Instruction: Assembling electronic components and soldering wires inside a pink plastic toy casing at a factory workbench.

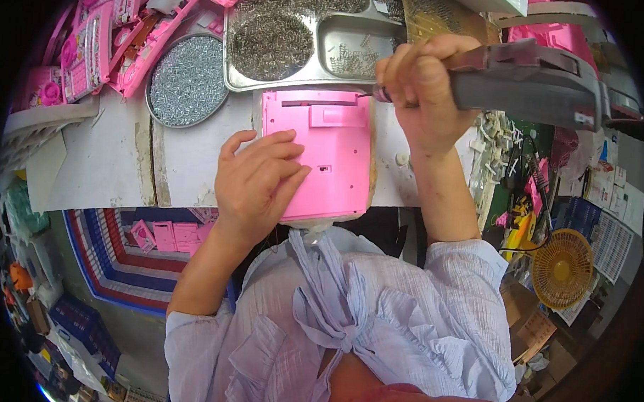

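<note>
A pink plastic casing (331, 191) lies on the worktable, its flat side up, with small screw holes, a long slot and a raised block near its far edge. My left hand (255, 176) rests on the casing's left side, fingers stretched over the surface. My right hand (431, 95) is wrapped round a dark electric screwdriver (528, 91) held nearly level. The screwdriver's tip points left, at the far right corner of the casing. Whether the bit touches a screw there is too small to tell.
Beyond the casing stands a metal compartment tray (273, 84) of small springs. A round dish of screws (188, 79) sits left of it, beside piled pink toy casings (86, 54). A blue, white and red basket (106, 285) is below the table's left side; a yellow fan (562, 269) is at right.
</note>
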{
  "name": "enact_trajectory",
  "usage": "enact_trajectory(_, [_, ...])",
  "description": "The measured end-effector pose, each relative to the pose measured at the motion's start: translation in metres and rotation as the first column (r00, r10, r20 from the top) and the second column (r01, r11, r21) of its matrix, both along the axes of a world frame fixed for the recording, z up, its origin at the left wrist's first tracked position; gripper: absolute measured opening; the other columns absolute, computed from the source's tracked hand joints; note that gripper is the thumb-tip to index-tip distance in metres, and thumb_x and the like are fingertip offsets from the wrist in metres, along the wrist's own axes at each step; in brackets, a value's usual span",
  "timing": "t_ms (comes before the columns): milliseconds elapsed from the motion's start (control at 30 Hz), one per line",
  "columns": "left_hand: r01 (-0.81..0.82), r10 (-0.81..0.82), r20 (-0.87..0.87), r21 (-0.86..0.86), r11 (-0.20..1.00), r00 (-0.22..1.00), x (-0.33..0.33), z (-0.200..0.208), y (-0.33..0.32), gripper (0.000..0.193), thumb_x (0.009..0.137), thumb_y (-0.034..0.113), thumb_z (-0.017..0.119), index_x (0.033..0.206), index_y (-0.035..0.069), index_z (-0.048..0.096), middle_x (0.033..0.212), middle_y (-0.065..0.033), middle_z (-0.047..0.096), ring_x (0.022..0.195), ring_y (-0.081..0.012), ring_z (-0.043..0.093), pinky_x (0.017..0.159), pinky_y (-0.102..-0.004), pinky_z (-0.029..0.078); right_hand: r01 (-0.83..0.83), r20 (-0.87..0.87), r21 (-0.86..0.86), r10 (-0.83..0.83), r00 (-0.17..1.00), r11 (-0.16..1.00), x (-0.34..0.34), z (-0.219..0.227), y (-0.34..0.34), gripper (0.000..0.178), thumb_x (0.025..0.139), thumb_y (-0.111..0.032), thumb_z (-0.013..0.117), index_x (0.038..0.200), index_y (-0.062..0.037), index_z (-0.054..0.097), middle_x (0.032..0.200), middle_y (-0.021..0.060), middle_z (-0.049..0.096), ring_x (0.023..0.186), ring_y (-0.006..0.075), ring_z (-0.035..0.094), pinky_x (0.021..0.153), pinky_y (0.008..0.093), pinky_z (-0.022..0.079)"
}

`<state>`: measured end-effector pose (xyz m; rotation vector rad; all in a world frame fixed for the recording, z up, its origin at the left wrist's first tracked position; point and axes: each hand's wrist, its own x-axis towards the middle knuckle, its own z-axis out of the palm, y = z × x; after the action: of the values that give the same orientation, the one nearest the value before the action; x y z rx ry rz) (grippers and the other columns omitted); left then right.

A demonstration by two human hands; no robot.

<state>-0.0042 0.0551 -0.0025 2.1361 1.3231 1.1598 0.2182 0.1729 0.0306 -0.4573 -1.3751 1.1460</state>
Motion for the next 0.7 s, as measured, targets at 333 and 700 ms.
enact_trajectory(333, [-0.015,0.012,-0.037,-0.069,0.998,0.999,-0.001,-0.003,-0.001,0.016,0.080,0.007,0.083,0.081,0.012,0.068,0.098,-0.0022,0.077,0.110,-0.0187,0.073,0.089,-0.0366,0.035,-0.093,0.278,-0.005,0.090,0.956,0.996,-0.007,-0.005,0.009,0.019,0.097,-0.011,0.070,0.103,-0.0058,0.053,0.062,0.0055,0.048,0.049,0.0146,0.041,0.048,0.0338,0.037])
enact_trajectory(700, [-0.068,0.079,0.172,-0.069,0.995,0.982,-0.006,-0.002,0.000,0.015,0.080,0.011,0.084,0.090,0.012,0.072,0.098,-0.0024,0.078,0.101,-0.0179,0.074,0.114,-0.0479,0.029,-0.474,-0.044,-0.108,0.472,0.881,0.874,-0.053,0.054,-0.038,0.037,0.096,-0.042,0.073,0.111,-0.0156,0.052,0.066,-0.0047,0.053,0.053,0.0103,0.049,0.049,0.0286,0.042])
